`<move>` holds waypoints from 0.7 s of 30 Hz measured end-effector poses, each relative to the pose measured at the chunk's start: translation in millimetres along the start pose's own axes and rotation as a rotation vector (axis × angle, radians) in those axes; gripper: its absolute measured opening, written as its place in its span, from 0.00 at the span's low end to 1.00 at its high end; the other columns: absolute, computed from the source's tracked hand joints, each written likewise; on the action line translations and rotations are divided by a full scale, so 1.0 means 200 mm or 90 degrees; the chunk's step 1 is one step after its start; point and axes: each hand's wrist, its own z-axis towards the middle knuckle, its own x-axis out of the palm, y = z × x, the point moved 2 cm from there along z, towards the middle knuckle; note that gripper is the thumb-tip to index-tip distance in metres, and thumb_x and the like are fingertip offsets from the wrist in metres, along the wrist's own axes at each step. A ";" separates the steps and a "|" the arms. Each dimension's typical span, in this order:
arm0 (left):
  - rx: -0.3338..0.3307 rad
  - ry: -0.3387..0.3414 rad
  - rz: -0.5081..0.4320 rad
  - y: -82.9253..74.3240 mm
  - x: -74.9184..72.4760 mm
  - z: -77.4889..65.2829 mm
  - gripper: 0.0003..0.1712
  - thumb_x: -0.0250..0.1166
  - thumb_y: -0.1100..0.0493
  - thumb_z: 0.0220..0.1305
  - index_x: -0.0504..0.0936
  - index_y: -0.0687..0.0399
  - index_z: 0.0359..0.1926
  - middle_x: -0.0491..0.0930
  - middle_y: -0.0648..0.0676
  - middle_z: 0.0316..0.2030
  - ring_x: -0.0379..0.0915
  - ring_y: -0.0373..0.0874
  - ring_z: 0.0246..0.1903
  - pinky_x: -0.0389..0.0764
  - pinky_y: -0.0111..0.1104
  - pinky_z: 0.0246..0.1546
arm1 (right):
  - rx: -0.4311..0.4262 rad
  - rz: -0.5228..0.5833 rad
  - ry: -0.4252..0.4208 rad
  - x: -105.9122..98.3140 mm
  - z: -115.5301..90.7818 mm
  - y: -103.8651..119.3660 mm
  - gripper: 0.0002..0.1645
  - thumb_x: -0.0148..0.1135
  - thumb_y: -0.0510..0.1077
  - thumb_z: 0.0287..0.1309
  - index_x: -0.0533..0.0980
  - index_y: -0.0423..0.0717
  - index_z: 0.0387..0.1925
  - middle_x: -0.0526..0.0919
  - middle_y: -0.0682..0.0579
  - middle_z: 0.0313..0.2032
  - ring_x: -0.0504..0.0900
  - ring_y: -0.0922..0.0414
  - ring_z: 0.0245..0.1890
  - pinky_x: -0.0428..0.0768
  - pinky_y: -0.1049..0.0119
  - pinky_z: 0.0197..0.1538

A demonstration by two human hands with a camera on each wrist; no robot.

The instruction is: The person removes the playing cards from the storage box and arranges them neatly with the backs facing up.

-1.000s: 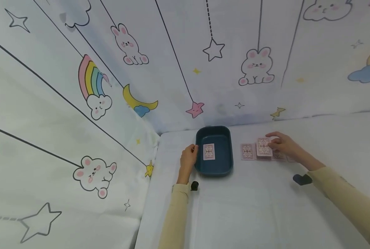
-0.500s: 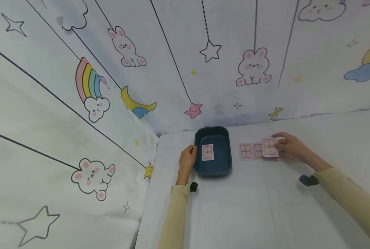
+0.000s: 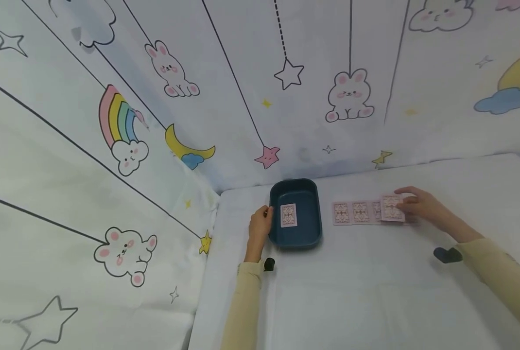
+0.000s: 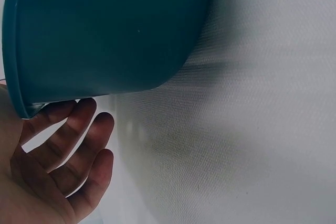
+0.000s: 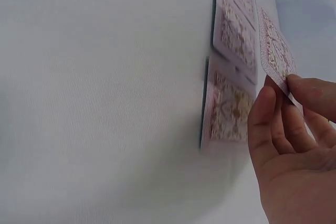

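Note:
Between thumb and fingers, my right hand [image 3: 424,206] pinches a playing card [image 3: 392,208], patterned back up. The card is raised over a row of face-down playing cards [image 3: 360,212] on the table and hides part of that row. In the right wrist view the held card [image 5: 277,51] tilts, its lower edge under the thumb. My left hand [image 3: 260,224] grips the left rim of a dark teal tray [image 3: 296,243]. Its curled fingers [image 4: 84,116] lie beneath the rim by the outer wall; the thumb is hidden in the left wrist view. One face-down card [image 3: 288,215] lies inside the tray.
A white cloth covers the table [image 3: 330,291]. Behind and to the left hang white sheets [image 3: 225,97] printed with rabbits, stars and moons. Black wrist-worn pieces [image 3: 448,255] sit below both forearms.
My right hand has carried the card rightward along the row, uncovering cards on its left. The left hand stays at the tray's rim. The head view has shifted slightly.

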 end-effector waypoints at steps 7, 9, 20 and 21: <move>0.001 -0.002 -0.012 0.00 0.00 -0.01 0.18 0.53 0.46 0.77 0.80 0.53 0.38 0.77 0.53 0.26 0.69 0.44 0.23 0.65 0.34 0.23 | 0.012 -0.013 -0.001 -0.06 -0.04 -0.08 0.40 0.55 0.57 0.72 0.57 0.40 0.73 0.68 0.23 0.63 0.70 0.28 0.63 0.76 0.42 0.56; 0.002 -0.003 -0.012 0.01 0.00 -0.01 0.18 0.52 0.46 0.77 0.80 0.53 0.37 0.76 0.53 0.26 0.68 0.44 0.23 0.65 0.34 0.23 | 0.019 -0.012 0.002 -0.07 -0.06 -0.10 0.40 0.55 0.58 0.72 0.56 0.40 0.73 0.66 0.22 0.64 0.69 0.27 0.63 0.72 0.36 0.59; 0.006 -0.011 -0.019 0.00 0.01 -0.01 0.18 0.53 0.47 0.77 0.78 0.53 0.34 0.74 0.52 0.23 0.66 0.44 0.21 0.63 0.34 0.22 | 0.049 -0.010 0.017 -0.20 -0.11 -0.23 0.42 0.53 0.56 0.74 0.52 0.34 0.73 0.57 0.19 0.67 0.60 0.22 0.66 0.67 0.30 0.60; 0.006 -0.011 -0.018 0.00 0.01 -0.01 0.18 0.53 0.47 0.77 0.78 0.53 0.34 0.74 0.52 0.23 0.66 0.44 0.21 0.63 0.34 0.21 | 0.050 -0.012 0.016 -0.21 -0.12 -0.24 0.42 0.53 0.56 0.74 0.52 0.34 0.73 0.57 0.19 0.67 0.60 0.22 0.65 0.67 0.29 0.60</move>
